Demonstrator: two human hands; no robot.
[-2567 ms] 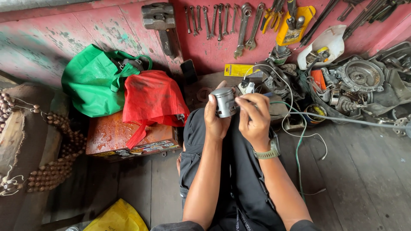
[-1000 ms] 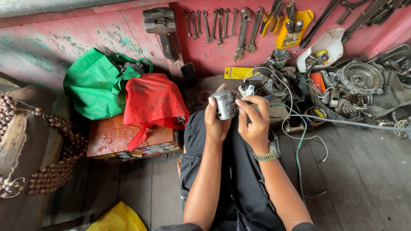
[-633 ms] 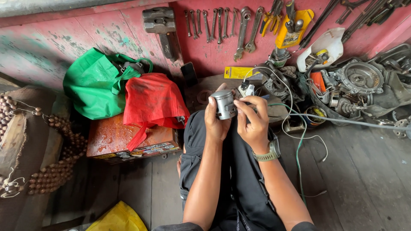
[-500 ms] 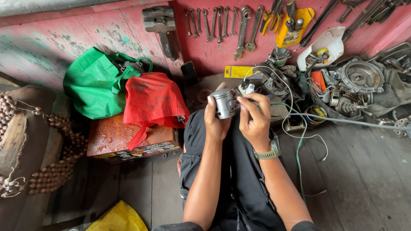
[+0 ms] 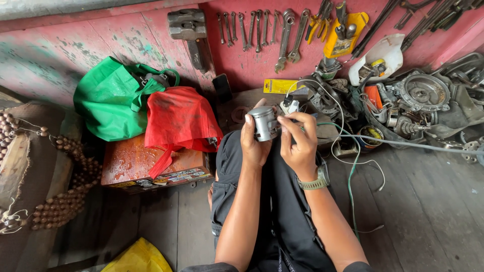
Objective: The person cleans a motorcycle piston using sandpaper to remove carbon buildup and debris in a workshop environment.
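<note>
little has shifted since the earlier frames: both hands stay raised over the lap, working the same part. left hand [image 5: 253,143] has its grip wrapped around a grey metal piston [image 5: 264,123], held upright above the knees. right hand [image 5: 298,144] pinches at the piston's side with its fingertips, grip narrow. red bag [image 5: 179,118] lies on a rusty metal box [image 5: 132,163] beside a green bag [image 5: 112,98]; wrenches [image 5: 262,27] line the pink wall [image 5: 75,45].

Left hand [image 5: 256,143] gripping grey metal cylinder [image 5: 264,123], right hand [image 5: 298,146] fingertips touching it, above lap
</note>
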